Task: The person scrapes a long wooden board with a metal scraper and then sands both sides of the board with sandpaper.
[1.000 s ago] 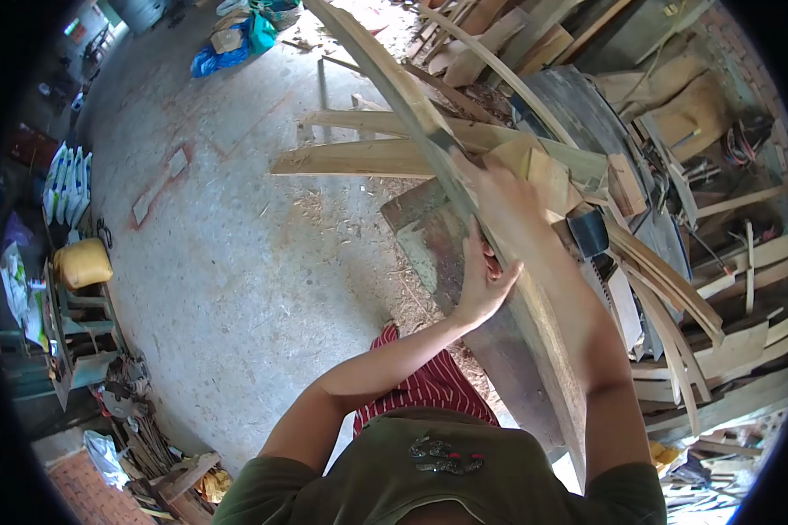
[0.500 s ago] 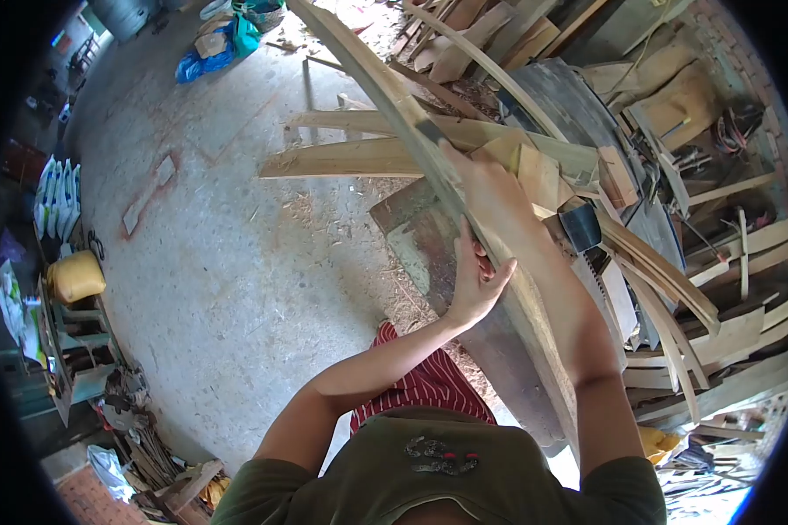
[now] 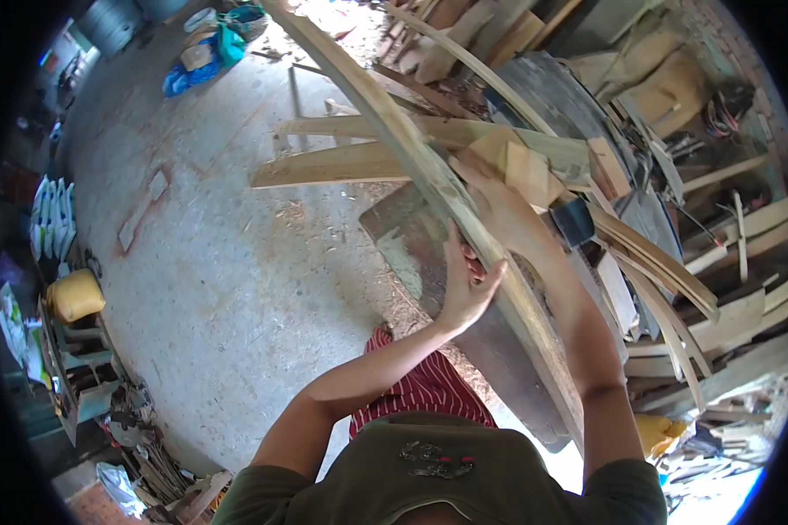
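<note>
A long, slightly curved wooden plank [image 3: 420, 166] runs diagonally from the top of the view down to beside my right forearm. My left hand [image 3: 470, 284] grips its near side from below, with the thumb and fingers around the edge. Farther up, my right hand [image 3: 497, 203] is closed along the plank's right edge; some of its fingers are hidden or blurred. Beneath the plank is a worn, dark board or bench top [image 3: 420, 236]. Pale wooden blocks [image 3: 525, 171] lie just beyond my right hand.
Two boards [image 3: 324, 166] jut out to the left under the plank. To the right are a dark box-like piece [image 3: 573, 220], curved wood strips [image 3: 657, 262] and stacked offcuts. A yellow jerrycan [image 3: 76, 296] stands at far left, and blue bags [image 3: 188, 79] lie on the concrete floor [image 3: 236, 262].
The plank has tilted, so its upper face shows more, and its far end has shifted left. My right hand has slid slightly down to the plank's right edge. My left hand keeps its hold.
</note>
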Available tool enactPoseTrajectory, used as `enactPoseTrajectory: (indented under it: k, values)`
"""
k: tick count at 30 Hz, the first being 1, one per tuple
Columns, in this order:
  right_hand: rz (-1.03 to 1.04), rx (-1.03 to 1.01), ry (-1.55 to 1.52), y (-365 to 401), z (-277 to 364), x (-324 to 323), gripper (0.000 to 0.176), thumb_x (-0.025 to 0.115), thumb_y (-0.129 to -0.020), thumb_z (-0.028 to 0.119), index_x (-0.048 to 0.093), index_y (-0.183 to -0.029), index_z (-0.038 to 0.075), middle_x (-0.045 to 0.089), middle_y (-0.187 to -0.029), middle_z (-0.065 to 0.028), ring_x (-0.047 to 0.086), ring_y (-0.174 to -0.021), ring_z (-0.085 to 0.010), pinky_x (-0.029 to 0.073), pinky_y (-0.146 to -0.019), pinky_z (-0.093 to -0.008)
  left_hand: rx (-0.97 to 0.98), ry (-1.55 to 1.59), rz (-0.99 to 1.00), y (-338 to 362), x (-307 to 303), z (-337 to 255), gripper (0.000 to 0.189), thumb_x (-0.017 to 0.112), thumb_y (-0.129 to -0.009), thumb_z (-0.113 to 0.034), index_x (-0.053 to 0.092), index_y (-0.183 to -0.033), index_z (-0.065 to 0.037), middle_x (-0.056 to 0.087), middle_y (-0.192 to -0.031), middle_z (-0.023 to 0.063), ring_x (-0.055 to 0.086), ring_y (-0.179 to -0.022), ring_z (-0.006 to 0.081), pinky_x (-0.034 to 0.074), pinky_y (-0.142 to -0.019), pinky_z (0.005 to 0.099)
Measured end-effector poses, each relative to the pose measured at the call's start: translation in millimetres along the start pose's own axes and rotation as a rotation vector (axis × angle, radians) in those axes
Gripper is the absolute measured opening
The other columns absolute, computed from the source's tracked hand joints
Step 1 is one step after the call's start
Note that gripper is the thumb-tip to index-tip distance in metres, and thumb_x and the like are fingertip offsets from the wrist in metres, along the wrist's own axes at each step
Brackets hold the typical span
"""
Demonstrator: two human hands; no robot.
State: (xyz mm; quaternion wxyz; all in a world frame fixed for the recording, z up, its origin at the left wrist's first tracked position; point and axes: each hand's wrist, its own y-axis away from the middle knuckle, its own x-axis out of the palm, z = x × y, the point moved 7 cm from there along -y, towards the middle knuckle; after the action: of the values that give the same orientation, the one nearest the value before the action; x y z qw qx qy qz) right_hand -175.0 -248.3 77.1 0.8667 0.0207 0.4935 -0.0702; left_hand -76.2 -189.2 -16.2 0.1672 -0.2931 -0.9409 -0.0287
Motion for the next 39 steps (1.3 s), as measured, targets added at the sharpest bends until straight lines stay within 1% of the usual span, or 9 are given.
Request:
enactPoseTrajectory:
  k: [3,5,10,17,23,26,33,35,39]
  values:
    - [-0.138,-0.228,0.069,6.1,9.9,-5.2,0.049,0.044,-0.102,0.014,0.04,-0.15,0.021,0.049,-0.142,-0.0231,0.056,-0.119,-0.0427,0.045,-0.101,-0.0416,-0.009,0.013,-0.026,-4.4,-10.6,-2.6,0.102,0.07,-0.092,-0.014,-0.009,-0.156,-0.006,0.043,-0.112,0.0047,0.05,-0.088,0.008,0.045,-0.07,0.0207]
    - [0.072,0.12,-0.038,-11.4,13.4,-3.2,0.048,0.043,-0.102,0.014,0.04,-0.15,0.021,0.048,-0.143,-0.023,0.056,-0.119,-0.043,0.045,-0.101,-0.0425,-0.027,0.066,0.016,-3.6,-1.7,-2.1,0.102,0.07,-0.093,-0.014,-0.009,-0.156,-0.007,0.043,-0.112,0.0039,0.05,-0.087,0.0075,0.045,-0.07,0.0204]
    - [-0.019,0.023,0.063,-33.2,21.9,-0.6,0.054,0.047,-0.094,0.008,0.046,-0.146,0.023,0.055,-0.125,-0.0248,0.064,-0.1,-0.0441,0.051,-0.087,-0.0496,-0.003,0.01,0.002,-1.5,-5.6,-4.0,0.102,0.069,-0.093,-0.012,-0.011,-0.156,-0.007,0.042,-0.11,0.0038,0.048,-0.087,0.0078,0.045,-0.072,0.0215]
    - [0.141,0.234,0.061,-52.8,22.3,2.5,0.063,0.05,-0.088,0.004,0.044,-0.147,0.026,0.061,-0.115,-0.0287,0.063,-0.103,-0.0467,0.05,-0.09,-0.052,-0.031,0.042,0.005,-2.6,-3.9,4.5,0.103,0.069,-0.091,-0.006,-0.012,-0.155,-0.005,0.042,-0.111,0.0048,0.049,-0.087,0.0087,0.045,-0.072,0.0202]
    - [0.033,0.086,0.172,-24.2,27.2,4.1,0.056,0.046,-0.094,0.004,0.042,-0.148,0.02,0.061,-0.089,-0.029,0.062,-0.083,-0.0442,0.047,-0.078,-0.0509,-0.001,-0.048,-0.013,-1.3,-6.0,5.2,0.105,0.07,-0.091,-0.008,-0.012,-0.155,-0.005,0.043,-0.114,0.0064,0.052,-0.093,0.0092,0.046,-0.073,0.0207]
    - [0.031,0.084,0.173,-50.7,36.0,0.2,0.061,0.046,-0.091,0.001,0.042,-0.148,0.02,0.063,-0.092,-0.0285,0.063,-0.085,-0.0444,0.049,-0.078,-0.0505,-0.006,0.093,0.0,-2.9,-2.1,-2.1,0.106,0.072,-0.092,-0.019,-0.012,-0.153,0.004,0.032,-0.111,0.0058,0.042,-0.086,0.008,0.043,-0.07,0.0207]
    - [-0.03,-0.006,0.267,-37.9,30.8,7.1,0.065,0.047,-0.087,0.002,0.042,-0.148,0.024,0.064,-0.107,-0.0296,0.065,-0.1,-0.0459,0.053,-0.088,-0.0521,0.015,-0.07,-0.021,-4.2,-9.2,-1.7,0.103,0.07,-0.091,-0.01,-0.011,-0.154,-0.003,0.043,-0.115,0.0069,0.049,-0.092,0.0087,0.044,-0.071,0.0211]
    - [-0.057,-0.02,0.197,-34.6,32.3,2.8,0.063,0.047,-0.087,-0.003,0.044,-0.147,0.017,0.064,-0.092,-0.0267,0.064,-0.084,-0.0421,0.048,-0.077,-0.0507,-0.02,-0.07,-0.01,-0.5,-5.3,0.7,0.103,0.069,-0.092,-0.012,-0.012,-0.155,-0.003,0.045,-0.115,0.0083,0.051,-0.095,0.009,0.045,-0.072,0.0213]
    - [0.041,0.104,0.142,-69.9,30.6,-0.9,0.061,0.046,-0.089,-0.003,0.045,-0.147,0.018,0.064,-0.091,-0.0263,0.065,-0.082,-0.0425,0.048,-0.076,-0.0504,-0.061,0.007,0.036,-3.2,-4.8,2.1,0.105,0.071,-0.091,-0.014,-0.013,-0.155,-0.004,0.045,-0.114,0.0081,0.051,-0.094,0.0093,0.045,-0.073,0.0206]
